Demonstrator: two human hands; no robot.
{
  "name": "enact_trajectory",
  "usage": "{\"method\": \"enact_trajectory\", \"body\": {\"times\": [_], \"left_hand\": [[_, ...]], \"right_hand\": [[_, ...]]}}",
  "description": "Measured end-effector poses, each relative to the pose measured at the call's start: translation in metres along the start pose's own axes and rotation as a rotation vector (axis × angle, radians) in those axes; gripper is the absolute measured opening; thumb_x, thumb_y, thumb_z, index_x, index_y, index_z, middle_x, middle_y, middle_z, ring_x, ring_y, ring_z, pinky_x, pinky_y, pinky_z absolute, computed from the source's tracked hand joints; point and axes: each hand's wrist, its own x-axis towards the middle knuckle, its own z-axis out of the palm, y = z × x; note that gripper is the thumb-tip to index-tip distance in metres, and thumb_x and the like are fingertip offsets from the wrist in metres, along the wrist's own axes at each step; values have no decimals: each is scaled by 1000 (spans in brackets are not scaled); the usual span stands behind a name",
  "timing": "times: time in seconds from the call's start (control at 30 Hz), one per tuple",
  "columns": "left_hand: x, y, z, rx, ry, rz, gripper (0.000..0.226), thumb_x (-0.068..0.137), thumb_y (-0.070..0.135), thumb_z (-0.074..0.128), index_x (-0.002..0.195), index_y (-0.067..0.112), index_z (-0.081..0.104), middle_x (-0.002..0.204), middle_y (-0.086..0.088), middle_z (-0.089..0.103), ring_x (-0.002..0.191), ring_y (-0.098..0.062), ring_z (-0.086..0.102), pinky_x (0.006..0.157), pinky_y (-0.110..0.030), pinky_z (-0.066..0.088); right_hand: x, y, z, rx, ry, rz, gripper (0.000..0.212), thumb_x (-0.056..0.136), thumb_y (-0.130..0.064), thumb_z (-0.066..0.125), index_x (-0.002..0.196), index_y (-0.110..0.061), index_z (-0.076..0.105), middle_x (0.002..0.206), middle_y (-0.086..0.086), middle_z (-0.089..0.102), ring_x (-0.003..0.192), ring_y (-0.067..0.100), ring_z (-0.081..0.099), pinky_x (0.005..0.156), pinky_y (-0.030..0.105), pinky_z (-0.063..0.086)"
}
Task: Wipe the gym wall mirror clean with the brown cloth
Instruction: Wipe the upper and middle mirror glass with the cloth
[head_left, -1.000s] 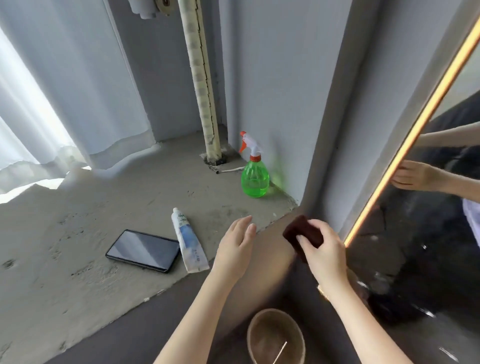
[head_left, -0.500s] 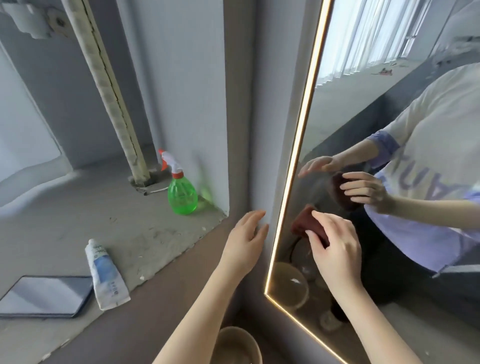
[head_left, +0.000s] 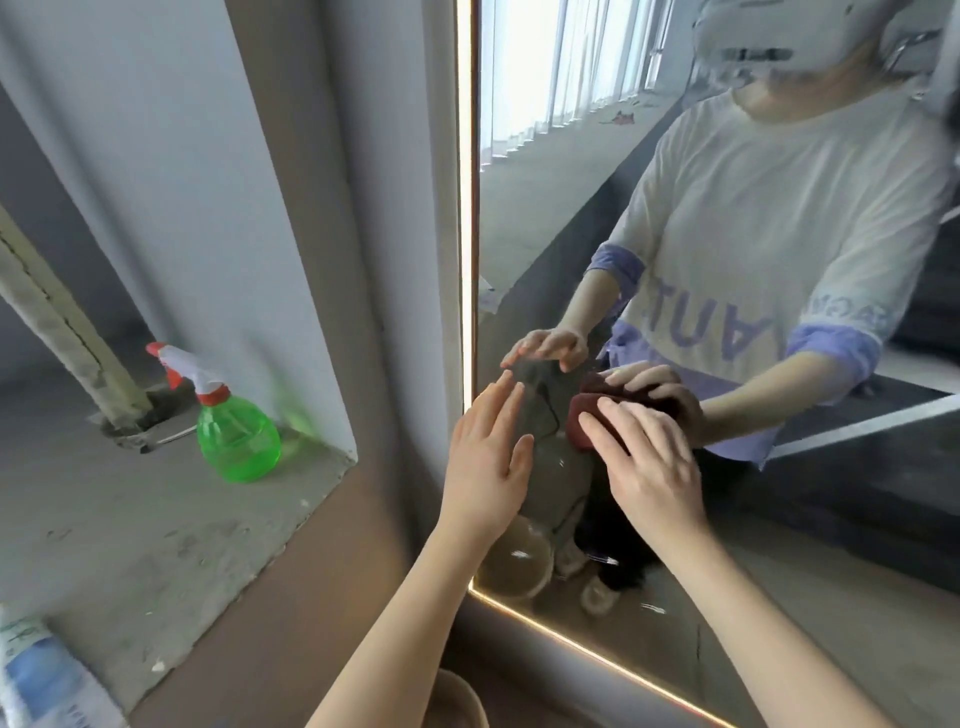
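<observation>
**Brown cloth pressed to the mirror, low by the lit edge**

Presses the brown cloth (head_left: 584, 422) against the mirror (head_left: 524, 208) with the right hand (head_left: 649, 460), fingers spread and laid flat over it rather than curled round. Works low on the pane, towards its bottom left corner. Holds the left hand (head_left: 488, 460) just beside the cloth, fingers straight and slightly apart, tips up at the glass (touching or just off it, cannot tell). Places that hand between the cloth and the glowing strip (head_left: 466, 208) along the mirror's left side. Shows in reflection both hands, the cloth and a pale shirt with purple cuffs.

Off to the left, past a grey wall pillar (head_left: 291, 218): a green spray bottle (head_left: 236, 434) with a red-and-white trigger, upright on the concrete ledge (head_left: 130, 525), near a wrapped pipe (head_left: 57, 322). In the lower left corner, part of a white-and-blue tube (head_left: 47, 675) lying on the same ledge. Under the arms at the bottom edge, the rim of a brown bowl (head_left: 465, 699).
</observation>
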Motion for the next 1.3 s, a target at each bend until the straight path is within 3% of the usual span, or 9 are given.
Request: {"method": "enact_trajectory", "body": {"times": [0.13,0.27,0.43,0.57,0.67,0.8,0.97,1.17,1.3], "left_hand": [[6,-2,8,5,-21,42,57,97,32,40,154,24,37,162,5,29,149,-21,26,121,-52,27],[13,-7,15,14,-2,138,57,97,27,44,153,18,38,161,3,30,149,-20,27,120,-51,30],[19,-16,19,3,13,218,62,94,30,36,153,12,38,162,-2,30,150,-22,29,114,-54,37],[19,-17,22,4,27,233,61,94,28,36,152,12,40,162,-3,31,149,-24,30,113,-57,37],[21,-12,21,-9,99,214,58,94,25,38,149,11,44,156,-6,41,143,-25,39,109,-57,41],[38,3,13,10,242,356,53,94,19,42,145,4,48,152,-12,44,142,-25,35,114,-54,37],[65,20,7,51,337,481,52,97,16,41,147,1,43,155,-14,40,145,-28,31,116,-53,32],[66,19,14,56,350,483,54,97,14,44,149,-2,40,159,-6,32,147,-29,28,119,-48,29],[64,24,17,57,327,410,55,98,19,43,151,0,38,160,-4,29,147,-24,23,122,-37,21]], "right_hand": [[1,8,-10,-27,16,-25,33,94,4,54,118,-10,70,121,14,67,110,29,56,98,43,43],[25,-1,-5,-97,167,124,29,91,-1,62,117,-11,72,116,12,69,106,27,53,91,40,44],[-9,-3,5,-84,-25,-54,34,98,-2,47,125,-11,66,121,11,68,109,26,53,98,41,41],[19,15,-14,-185,175,73,30,90,-7,66,119,-12,71,116,9,65,103,25,53,91,41,43],[44,9,-11,-181,242,154,29,90,-12,68,120,-11,70,120,7,57,102,26,52,87,41,42],[35,18,-21,-190,151,14,36,87,-9,70,123,-12,68,117,8,65,102,25,54,89,41,44],[75,35,-43,-188,369,368,32,97,-21,57,128,-18,58,122,4,49,102,28,47,84,43,39],[58,34,-36,-243,188,44,40,85,-18,73,125,-17,63,116,5,59,97,25,52,84,41,41],[72,48,-53,-248,362,428,36,96,-26,57,129,-14,60,123,6,49,101,30,47,82,44,39]]}}
